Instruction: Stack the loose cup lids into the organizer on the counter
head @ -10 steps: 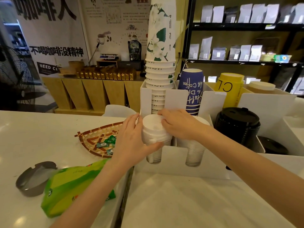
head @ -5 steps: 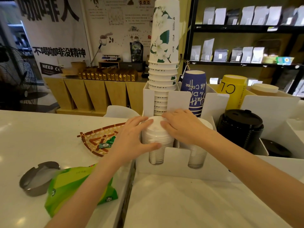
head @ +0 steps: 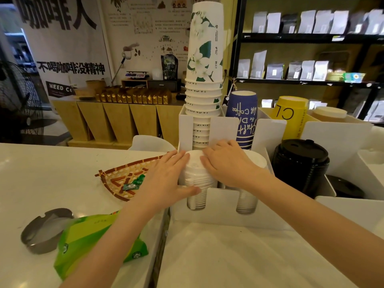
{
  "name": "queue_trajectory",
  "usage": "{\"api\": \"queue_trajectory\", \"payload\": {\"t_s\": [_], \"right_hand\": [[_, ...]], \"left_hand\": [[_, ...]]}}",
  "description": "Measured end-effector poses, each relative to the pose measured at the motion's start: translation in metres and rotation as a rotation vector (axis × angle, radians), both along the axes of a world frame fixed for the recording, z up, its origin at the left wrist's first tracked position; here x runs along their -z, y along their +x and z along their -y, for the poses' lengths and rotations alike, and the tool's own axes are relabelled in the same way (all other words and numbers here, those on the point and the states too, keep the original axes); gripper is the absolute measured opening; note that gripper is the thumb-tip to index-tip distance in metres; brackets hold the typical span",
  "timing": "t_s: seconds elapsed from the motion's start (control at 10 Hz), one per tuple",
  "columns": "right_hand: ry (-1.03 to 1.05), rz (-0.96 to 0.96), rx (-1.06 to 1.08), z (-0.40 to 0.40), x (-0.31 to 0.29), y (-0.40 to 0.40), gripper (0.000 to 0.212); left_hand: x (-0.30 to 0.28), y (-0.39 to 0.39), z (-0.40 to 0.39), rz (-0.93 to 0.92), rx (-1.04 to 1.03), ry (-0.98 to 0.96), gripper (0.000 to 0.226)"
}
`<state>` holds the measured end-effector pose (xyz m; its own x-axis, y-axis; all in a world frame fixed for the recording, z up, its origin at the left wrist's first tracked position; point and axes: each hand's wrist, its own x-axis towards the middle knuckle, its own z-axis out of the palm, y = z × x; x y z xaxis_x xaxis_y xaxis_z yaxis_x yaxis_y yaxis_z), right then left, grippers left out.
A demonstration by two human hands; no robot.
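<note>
Lid stack (head: pixel 197 175) stands upright in the organizer's (head: pixel 224 206) left near slot, between both hands: left hand (head: pixel 164 179) wraps its left side, thumb across the near face, while right hand (head: pixel 226 163) lays seemingly flat fingers (head: pixel 212 161) on top.

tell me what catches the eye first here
Two hands meet at the centre: the left hand grips a white lid stack seated in the front-left slot of the organizer, the right hand resting on its top. Right behind rises a tall tower of floral paper cups; black lids sit stacked to the right.
</note>
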<state>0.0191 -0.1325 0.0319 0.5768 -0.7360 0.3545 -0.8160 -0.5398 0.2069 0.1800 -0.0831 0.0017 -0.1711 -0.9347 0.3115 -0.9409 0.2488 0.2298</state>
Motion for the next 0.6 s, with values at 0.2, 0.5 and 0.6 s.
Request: {"api": "queue_trajectory", "payload": {"t_s": [0.2,0.5,0.6], "right_hand": [[0.004,-0.047,0.016,-0.002,0.0,0.0,0.041],[0.221,0.444,-0.061,-0.05,-0.042,-0.036,0.04],[0.178,0.973,-0.22,-0.089,-0.064,-0.066,0.032]], "left_hand": [[0.003,-0.001,-0.003,0.013,-0.012,-0.013,0.086],[-0.012,-0.012,-0.016,-0.223,0.067,0.038,0.068],[-0.024,-0.023,-0.026,-0.386,0.106,-0.095,0.047]]}}
